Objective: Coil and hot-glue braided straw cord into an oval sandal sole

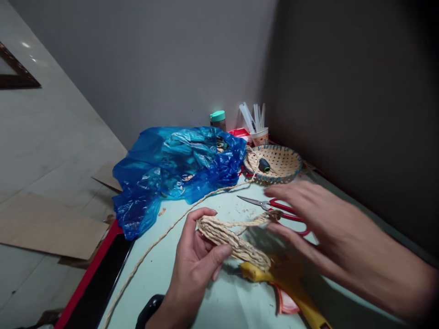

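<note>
My left hand [199, 260] is closed around one end of a flat oval piece of coiled straw rope [233, 242], with the thumb on its near side. A loose tail of the rope runs right from it to a darker frayed end. My right hand [318, 219], slightly blurred, is spread with thumb and fingers apart, close to that end. Just beyond and under it lie red-handled scissors [270, 204], blades pointing left. Below the coil is a yellow tool with a black tip, apparently a glue gun [284, 278], partly covered by the coil.
A long straw rope [154, 242] crosses the pale table [164, 288]. Behind are a crumpled blue plastic bag [178, 160], a woven basket [284, 160] holding a small dark object, a paper cup [260, 136] of translucent sticks, and a green-lidded jar [218, 118]. Walls bound the back and right.
</note>
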A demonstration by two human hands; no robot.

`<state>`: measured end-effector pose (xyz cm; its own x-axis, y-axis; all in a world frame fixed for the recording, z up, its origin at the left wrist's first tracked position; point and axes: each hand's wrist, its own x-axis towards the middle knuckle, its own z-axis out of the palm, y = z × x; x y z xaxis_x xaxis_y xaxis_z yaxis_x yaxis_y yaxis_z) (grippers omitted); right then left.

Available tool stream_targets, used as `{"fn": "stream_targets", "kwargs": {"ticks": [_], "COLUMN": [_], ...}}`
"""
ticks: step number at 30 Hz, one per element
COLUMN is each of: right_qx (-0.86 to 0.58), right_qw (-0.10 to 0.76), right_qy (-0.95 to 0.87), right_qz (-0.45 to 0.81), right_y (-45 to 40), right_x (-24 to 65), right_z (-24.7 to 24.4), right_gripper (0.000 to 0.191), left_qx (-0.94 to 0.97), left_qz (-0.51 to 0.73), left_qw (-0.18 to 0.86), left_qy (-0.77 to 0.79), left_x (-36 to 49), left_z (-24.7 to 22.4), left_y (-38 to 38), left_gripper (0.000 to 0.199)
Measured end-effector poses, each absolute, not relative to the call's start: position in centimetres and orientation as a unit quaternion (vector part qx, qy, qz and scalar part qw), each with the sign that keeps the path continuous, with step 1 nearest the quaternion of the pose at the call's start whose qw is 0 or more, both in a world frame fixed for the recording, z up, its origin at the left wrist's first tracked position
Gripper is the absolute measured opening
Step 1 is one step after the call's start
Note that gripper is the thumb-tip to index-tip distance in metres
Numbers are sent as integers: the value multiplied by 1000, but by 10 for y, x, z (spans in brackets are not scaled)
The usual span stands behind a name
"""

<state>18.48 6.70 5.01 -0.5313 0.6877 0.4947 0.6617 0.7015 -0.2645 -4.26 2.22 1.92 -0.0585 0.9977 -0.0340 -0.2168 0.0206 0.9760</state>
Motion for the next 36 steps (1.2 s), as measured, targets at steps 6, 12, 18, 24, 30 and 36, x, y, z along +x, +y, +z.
{"fn": "stream_targets", "kwargs": {"ticks": [6, 12, 18, 24, 30, 36], "right_qx": [-289, -277, -304, -276, -292, -298], "right_qw": [269, 248, 232, 196, 209, 268], "right_qy": [-907, -910, -901, -898, -899, -897], "right_qz": [147, 183, 204, 280, 250, 185], "right_y": [71, 53, 43, 46, 46, 52], "right_x": [170, 174, 176, 177, 172, 165], "right_z": [32, 32, 28, 34, 29, 23], "right_gripper": [37, 61, 41, 36, 36, 20], "left_qx": [403, 366, 361, 348, 351, 348], "left_qz": [552, 531, 516, 504, 500, 494], "left_qw": [554, 580, 581, 583, 581, 579], "left_qy": [475, 498, 516, 535, 538, 546], "left_x": [-43, -41, -40, -38, -39, -39], "left_z": [18, 17, 20, 18, 14, 15], "left_y": [23, 23, 24, 22, 21, 21], "left_gripper": [47, 57, 56, 58, 51, 41]}}
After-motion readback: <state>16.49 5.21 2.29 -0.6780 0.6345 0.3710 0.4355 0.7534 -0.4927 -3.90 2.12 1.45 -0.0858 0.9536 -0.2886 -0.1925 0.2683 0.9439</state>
